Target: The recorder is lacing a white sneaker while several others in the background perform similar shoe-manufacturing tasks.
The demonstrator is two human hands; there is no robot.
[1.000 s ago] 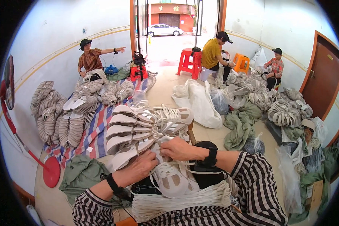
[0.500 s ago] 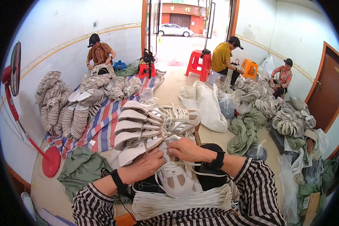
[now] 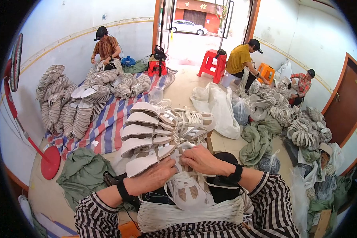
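A white and beige shoe upper lies over my lap with its toe toward me, white laces crossing its front. My left hand is closed at its left edge, fingertips pinched near the lacing. From the right, my right hand curls its fingers on the upper's far part; whether a lace end is also between them is hidden. Just beyond my hands, a fanned stack of matching shoe uppers rests, joined at the laced side. A thick bundle of white shoelaces lies across my lap against my striped shirt.
Piles of shoe uppers sit on a striped sheet at left, beside a red fan. More piles, a white sack and green cloths lie right. Three people sit farther off near red and orange stools.
My head view has shifted slightly. Both hands stay at the same shoe upper, with only small finger movement. The person in yellow has reached an arm farther right.
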